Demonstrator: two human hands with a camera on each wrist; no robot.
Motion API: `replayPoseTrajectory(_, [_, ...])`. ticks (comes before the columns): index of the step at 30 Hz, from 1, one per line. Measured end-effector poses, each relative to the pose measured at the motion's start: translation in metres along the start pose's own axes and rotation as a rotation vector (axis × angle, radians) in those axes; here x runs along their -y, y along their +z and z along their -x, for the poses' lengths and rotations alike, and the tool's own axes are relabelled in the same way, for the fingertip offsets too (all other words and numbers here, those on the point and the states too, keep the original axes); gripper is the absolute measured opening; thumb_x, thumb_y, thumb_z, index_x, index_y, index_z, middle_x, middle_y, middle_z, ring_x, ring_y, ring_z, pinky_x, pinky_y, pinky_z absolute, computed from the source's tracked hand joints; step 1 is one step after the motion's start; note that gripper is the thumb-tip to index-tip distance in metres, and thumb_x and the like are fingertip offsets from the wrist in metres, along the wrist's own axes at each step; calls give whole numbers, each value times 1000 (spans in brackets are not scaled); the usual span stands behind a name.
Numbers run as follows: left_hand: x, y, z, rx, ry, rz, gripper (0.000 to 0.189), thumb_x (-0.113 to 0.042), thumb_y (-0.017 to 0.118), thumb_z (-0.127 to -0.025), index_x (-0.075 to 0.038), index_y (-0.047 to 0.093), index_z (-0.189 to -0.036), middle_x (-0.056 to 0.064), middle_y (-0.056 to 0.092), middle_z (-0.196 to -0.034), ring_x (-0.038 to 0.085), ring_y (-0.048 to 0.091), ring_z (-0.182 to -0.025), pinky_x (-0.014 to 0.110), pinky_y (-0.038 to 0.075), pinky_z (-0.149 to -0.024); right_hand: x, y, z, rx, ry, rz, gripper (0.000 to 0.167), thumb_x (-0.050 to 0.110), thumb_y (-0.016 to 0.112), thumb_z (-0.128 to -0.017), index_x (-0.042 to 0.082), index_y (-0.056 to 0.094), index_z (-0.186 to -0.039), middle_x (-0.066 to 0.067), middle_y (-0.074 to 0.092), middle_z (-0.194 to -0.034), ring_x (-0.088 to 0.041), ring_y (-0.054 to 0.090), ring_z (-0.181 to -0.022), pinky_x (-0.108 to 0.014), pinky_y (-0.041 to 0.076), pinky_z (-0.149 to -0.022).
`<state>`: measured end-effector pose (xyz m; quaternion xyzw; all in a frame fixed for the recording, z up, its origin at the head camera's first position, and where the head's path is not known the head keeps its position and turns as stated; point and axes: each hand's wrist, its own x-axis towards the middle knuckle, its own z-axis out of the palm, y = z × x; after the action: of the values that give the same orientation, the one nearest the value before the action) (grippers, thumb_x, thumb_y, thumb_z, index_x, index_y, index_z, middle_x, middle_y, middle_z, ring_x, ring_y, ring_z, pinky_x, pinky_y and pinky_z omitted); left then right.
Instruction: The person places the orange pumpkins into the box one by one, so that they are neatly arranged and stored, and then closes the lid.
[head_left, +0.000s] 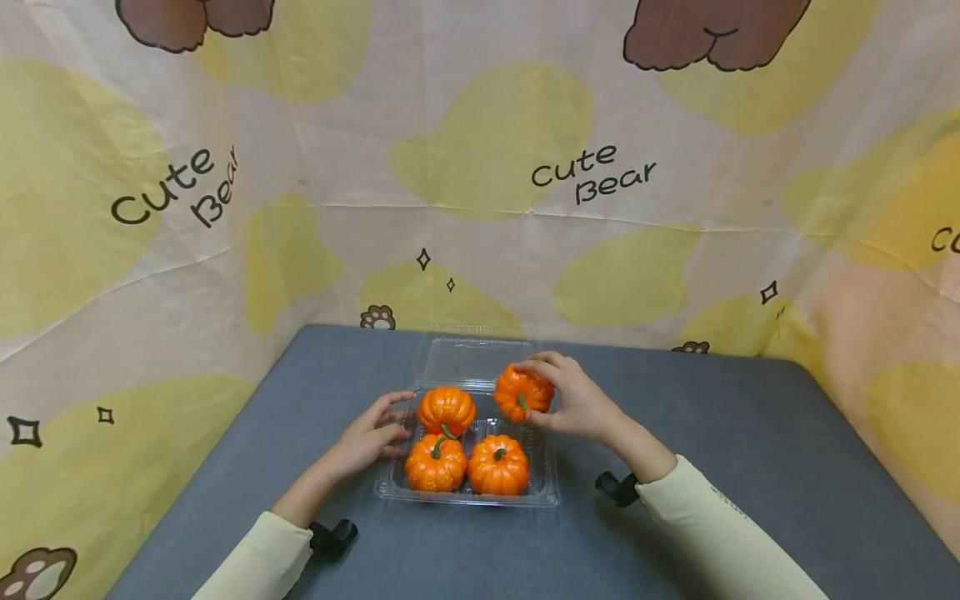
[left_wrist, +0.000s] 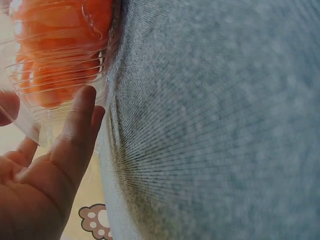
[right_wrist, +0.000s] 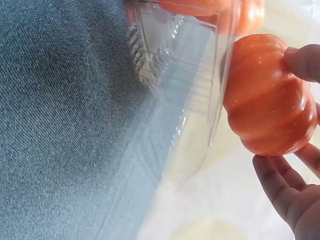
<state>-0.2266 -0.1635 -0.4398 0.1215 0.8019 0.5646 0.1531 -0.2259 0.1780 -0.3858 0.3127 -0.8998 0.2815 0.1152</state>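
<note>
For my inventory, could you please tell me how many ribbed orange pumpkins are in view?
4: one ribbed orange pumpkin in the right hand; inside the clear plastic box, a far-left pumpkin, near-left pumpkin and near-right pumpkin.

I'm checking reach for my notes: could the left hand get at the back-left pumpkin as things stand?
Likely yes: the left hand is beside the clear container, close to the back-left pumpkin, whose top is uncovered. Only the container's side seems in the way.
</note>
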Motion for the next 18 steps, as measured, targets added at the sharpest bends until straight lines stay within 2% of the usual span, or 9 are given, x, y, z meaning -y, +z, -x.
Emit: replayPoseTrajectory(18, [1,-1,0,4,2,-2,52,-9,47,-98,-10,31,-147,30,42,-143,33,59,-110,42,58,-81,3,15,-1,74,-59,77,58,14,80,-74,16,59,-128,-11,52,-135,-36,46,-119,-47,51,-89])
